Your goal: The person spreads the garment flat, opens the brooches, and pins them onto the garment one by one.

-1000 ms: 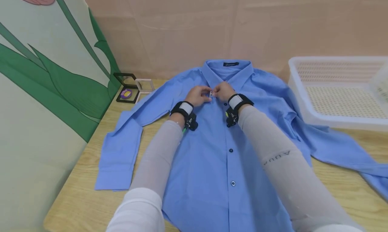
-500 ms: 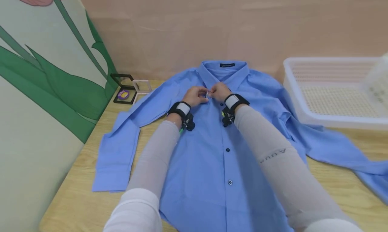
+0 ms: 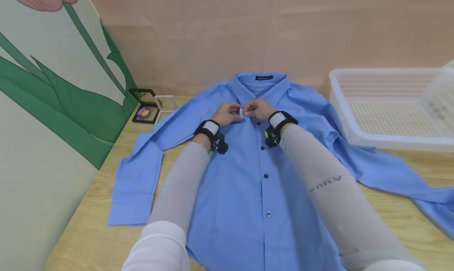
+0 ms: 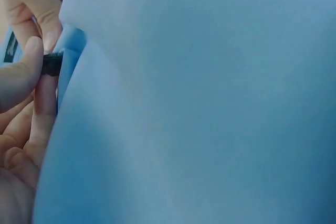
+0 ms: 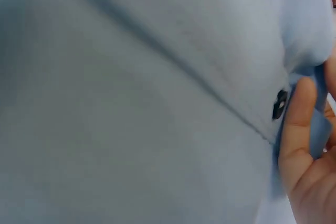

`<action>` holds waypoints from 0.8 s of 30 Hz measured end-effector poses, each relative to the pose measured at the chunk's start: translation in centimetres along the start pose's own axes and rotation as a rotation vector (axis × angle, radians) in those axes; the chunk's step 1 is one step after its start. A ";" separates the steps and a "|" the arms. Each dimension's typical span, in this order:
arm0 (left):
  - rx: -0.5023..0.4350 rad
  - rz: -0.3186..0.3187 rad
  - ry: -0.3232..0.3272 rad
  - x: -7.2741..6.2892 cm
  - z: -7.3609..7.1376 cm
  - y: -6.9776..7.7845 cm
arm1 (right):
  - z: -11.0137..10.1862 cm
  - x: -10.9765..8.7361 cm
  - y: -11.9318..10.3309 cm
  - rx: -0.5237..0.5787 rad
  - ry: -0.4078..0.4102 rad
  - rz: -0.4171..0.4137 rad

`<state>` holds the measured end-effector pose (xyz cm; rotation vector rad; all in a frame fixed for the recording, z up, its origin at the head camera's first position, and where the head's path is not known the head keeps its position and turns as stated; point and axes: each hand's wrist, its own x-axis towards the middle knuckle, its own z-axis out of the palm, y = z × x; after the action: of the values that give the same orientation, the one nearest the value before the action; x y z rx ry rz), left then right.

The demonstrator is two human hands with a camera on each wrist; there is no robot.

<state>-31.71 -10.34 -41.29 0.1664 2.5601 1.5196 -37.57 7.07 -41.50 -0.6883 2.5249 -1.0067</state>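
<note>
A blue button-up shirt [image 3: 230,176] lies front up, its collar toward the back wall. Just below the collar, my left hand [image 3: 227,114] pinches a small pale badge [image 3: 241,111] between thumb and finger. The left wrist view shows a dark edge of the badge [image 4: 51,64] against a fold of cloth. Close beside it, my right hand [image 3: 260,108] pinches the shirt's front near the button strip. In the right wrist view, its fingers hold folded cloth next to a black button [image 5: 280,104]. Whether the badge is fastened to the cloth cannot be seen.
At the back left stand an open black box [image 3: 134,117] with a purple and yellow badge [image 3: 143,112] and an open pale pink box [image 3: 165,102]. A white plastic basket [image 3: 386,141] stands at the right on the wooden table [image 3: 88,231], beside the shirt's sleeve.
Both hands stay together below the collar. The badge has turned to show more of its pale face. My right wrist has shifted slightly right, uncovering another button. The view has moved a little.
</note>
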 end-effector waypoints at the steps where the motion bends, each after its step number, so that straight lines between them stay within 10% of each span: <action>1: -0.014 -0.003 -0.002 -0.2 0.0 0.0 | 0.0 -0.1 0.0 -0.006 0.000 -0.009; 12: -0.195 -0.029 -0.012 -2.2 -0.5 2.5 | 0.3 -0.5 0.2 -0.039 0.033 -0.070; 24: -0.139 0.003 0.043 -0.1 0.4 0.5 | 0.3 -0.7 0.0 -0.095 0.042 -0.090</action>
<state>-31.53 -9.77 -41.03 0.1208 2.4751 1.7135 -36.85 7.33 -41.59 -0.8232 2.6130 -0.9443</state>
